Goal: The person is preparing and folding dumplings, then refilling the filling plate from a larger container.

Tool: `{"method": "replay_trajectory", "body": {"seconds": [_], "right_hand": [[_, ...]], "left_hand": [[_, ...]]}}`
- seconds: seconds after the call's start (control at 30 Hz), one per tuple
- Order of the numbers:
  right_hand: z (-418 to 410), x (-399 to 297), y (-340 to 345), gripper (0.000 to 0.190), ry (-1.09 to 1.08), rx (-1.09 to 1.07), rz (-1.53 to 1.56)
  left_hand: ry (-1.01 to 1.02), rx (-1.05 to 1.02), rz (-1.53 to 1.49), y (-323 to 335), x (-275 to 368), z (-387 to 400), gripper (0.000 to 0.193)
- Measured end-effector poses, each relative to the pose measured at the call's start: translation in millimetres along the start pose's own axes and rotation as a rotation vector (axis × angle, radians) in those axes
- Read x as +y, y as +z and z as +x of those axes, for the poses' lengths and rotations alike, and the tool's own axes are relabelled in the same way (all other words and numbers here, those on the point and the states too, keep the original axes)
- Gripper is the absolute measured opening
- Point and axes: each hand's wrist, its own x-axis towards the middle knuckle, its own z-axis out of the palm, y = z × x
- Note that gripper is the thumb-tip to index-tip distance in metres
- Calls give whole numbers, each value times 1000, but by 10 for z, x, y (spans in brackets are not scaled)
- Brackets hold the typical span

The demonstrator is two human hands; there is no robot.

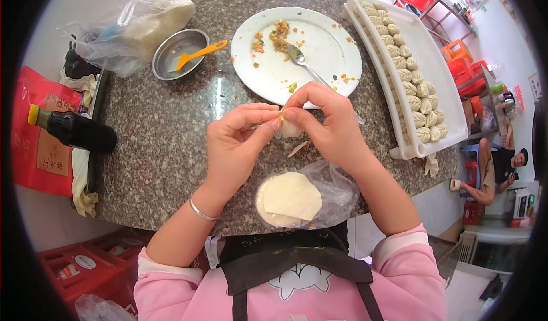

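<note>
Between the fingertips of both hands is a partly folded dumpling (291, 128), pale, with a bit of filling at its top. My left hand (244, 134) pinches its left side, and my right hand (327, 119) pinches its right side. Below them a stack of round dough wrappers (293, 196) lies on a clear plastic bag (338, 188). A thin scrap of dough (297, 149) rests on the counter near the dumpling. Beyond the hands, a large white plate (329, 25) holds a small heap of chopped filling (280, 36) and a metal spoon (299, 57).
Pleated dumplings (411, 87) line a white plastic tray (445, 85) at right, on another tray. A metal bowl (162, 62) with an orange-handled spatula (199, 55) and a plastic bag (141, 25) stand back left. A dark bottle (81, 130) is at left. A person (501, 166) sits far right.
</note>
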Motion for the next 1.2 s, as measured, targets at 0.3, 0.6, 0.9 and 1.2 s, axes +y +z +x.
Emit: {"method": "replay_trajectory", "body": {"seconds": [0.3,0.6,0.9,1.2], "right_hand": [[-7,20,78,7,-86,113,-69],[16,4,98,7,7,88,48],[4,38,116,6,-198,114,-206],[10,33,38,8,-101,146,-127]], "left_hand": [[-8,42,-206,25,-60,12,16],[-430,-2,-587,-5,-33,-11,14],[-347,50,-517,36,-1,-20,15],[-358,-110,-496,8,19,7,21]]}}
